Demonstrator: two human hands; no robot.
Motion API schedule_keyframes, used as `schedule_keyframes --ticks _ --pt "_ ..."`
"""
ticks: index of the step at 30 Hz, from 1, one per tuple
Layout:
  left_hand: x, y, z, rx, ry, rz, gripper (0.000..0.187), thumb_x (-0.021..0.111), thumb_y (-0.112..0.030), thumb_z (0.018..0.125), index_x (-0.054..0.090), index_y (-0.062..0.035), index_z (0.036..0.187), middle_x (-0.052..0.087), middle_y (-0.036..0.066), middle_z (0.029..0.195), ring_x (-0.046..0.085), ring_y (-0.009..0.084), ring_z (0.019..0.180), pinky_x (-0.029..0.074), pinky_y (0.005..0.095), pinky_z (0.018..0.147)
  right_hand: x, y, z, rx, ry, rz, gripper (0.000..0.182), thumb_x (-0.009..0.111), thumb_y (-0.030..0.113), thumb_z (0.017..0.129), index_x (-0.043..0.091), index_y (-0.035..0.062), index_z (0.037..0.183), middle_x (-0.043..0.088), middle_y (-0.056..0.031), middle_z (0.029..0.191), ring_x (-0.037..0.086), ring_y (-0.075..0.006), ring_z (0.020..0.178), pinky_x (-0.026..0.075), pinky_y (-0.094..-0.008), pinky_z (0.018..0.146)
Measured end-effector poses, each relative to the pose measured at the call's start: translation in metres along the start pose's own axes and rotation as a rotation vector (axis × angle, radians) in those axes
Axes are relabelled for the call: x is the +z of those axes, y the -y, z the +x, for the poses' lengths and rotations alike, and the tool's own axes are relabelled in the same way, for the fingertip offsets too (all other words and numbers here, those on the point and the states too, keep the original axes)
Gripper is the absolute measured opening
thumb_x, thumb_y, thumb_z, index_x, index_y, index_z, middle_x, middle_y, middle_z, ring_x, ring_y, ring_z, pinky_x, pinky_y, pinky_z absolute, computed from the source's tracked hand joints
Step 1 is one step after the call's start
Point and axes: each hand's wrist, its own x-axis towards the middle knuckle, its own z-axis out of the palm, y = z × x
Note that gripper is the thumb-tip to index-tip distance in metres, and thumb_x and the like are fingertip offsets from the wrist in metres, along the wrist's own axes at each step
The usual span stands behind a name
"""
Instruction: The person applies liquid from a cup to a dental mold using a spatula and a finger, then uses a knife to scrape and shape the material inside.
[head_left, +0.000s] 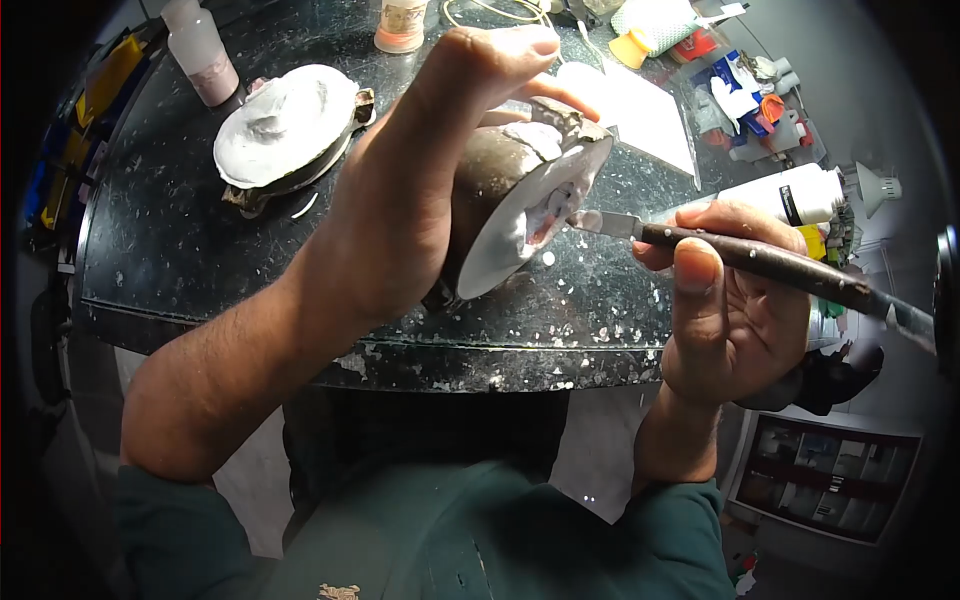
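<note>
My left hand [400,190] is wrapped round a metal dental flask half [478,205], holding it on edge over the dark bench. White plaster [497,252] fills its face, which is turned toward the right, with a small pinkish-red patch in a hollow near the middle. In my right hand [745,310] is a plaster knife [770,262], its dark handle lying between thumb and fingers. The blade tip points left, right at the hollow in the plaster. A second flask [285,125] topped with white plaster lies at the left, beyond my left forearm.
A bottle of pink powder [205,60] and an orange-bottomed jar [401,28] stand at the back. At the right are a bright white sheet [645,115], a white bottle [790,195] on its side, and cluttered small items [750,100]. White specks cover the bench [440,365].
</note>
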Motion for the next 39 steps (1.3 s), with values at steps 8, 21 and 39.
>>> schedule_keyframes --ticks 8,21,39 --pt "0.0 0.0 0.001 0.016 -0.002 -0.011 0.053 0.054 -0.018 0.104 0.025 -0.0246 0.148 0.055 0.035 0.129 0.067 0.0384 0.11 0.061 0.0436 0.085 0.002 -0.001 0.0 -0.059 0.049 -0.034 0.032 0.073 0.007 0.092 0.058 -0.0157 0.109 0.064 -0.023 0.104 0.071 -0.0233 0.082 0.065 -0.0324 0.072" --pt "0.001 0.002 -0.002 -0.013 -0.033 -0.034 0.055 0.056 -0.017 0.104 0.025 -0.0226 0.149 0.055 0.035 0.129 0.067 0.0382 0.111 0.062 0.0434 0.084 0.006 -0.005 0.002 -0.181 0.1 -0.017 0.031 0.075 0.008 0.091 0.057 -0.0124 0.107 0.065 -0.0222 0.099 0.07 -0.0235 0.082 0.064 -0.033 0.07" --pt "-0.003 0.003 0.002 0.04 0.025 -0.043 0.065 0.063 -0.011 0.098 0.025 -0.0236 0.149 0.055 0.036 0.129 0.067 0.0384 0.11 0.061 0.0448 0.084 0.007 -0.005 -0.001 -0.054 0.018 0.101 0.027 0.068 -0.003 0.082 0.059 -0.0109 0.106 0.067 -0.0208 0.098 0.07 -0.0257 0.083 0.059 -0.0358 0.075"
